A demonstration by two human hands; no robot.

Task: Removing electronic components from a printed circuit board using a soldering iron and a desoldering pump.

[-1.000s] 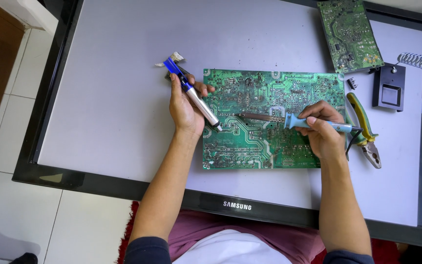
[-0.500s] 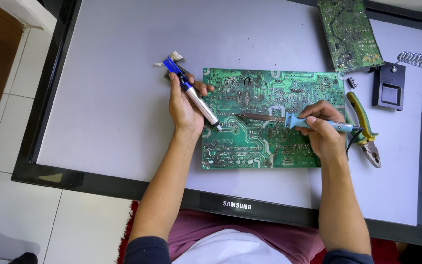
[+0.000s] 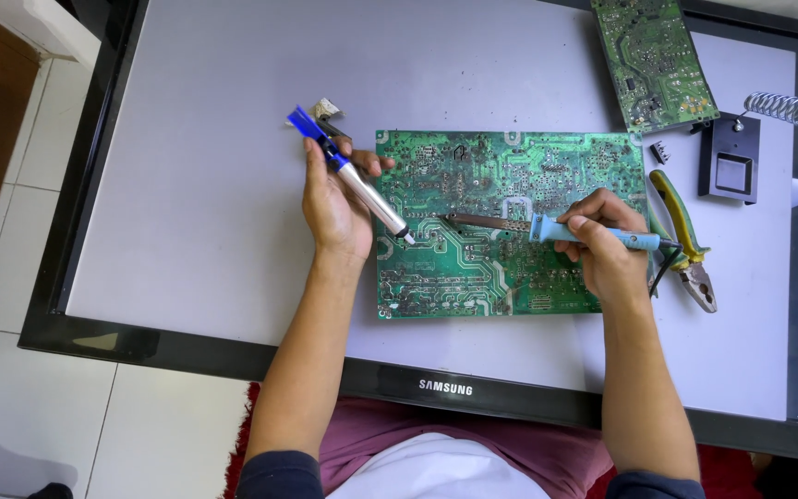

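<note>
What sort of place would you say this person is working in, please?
Probably an improvised home electronics repair spot: a large green circuit board lies on a flat black-framed screen panel on the tiled floor, with a blue-handled soldering iron and a coiled-wire iron stand.

Two hands are in play: the left hand (image 3: 332,205) and the right hand (image 3: 602,245). Two green circuit boards show up, a large circuit board (image 3: 473,268) in the middle and a smaller circuit board (image 3: 655,57) at the top right. One soldering iron (image 3: 547,228), one desoldering pump (image 3: 348,171), one pair of pliers (image 3: 685,242). One dark stand (image 3: 730,168) with one coiled spring holder (image 3: 787,107). One small dark part (image 3: 658,151) beside the pliers.
</note>
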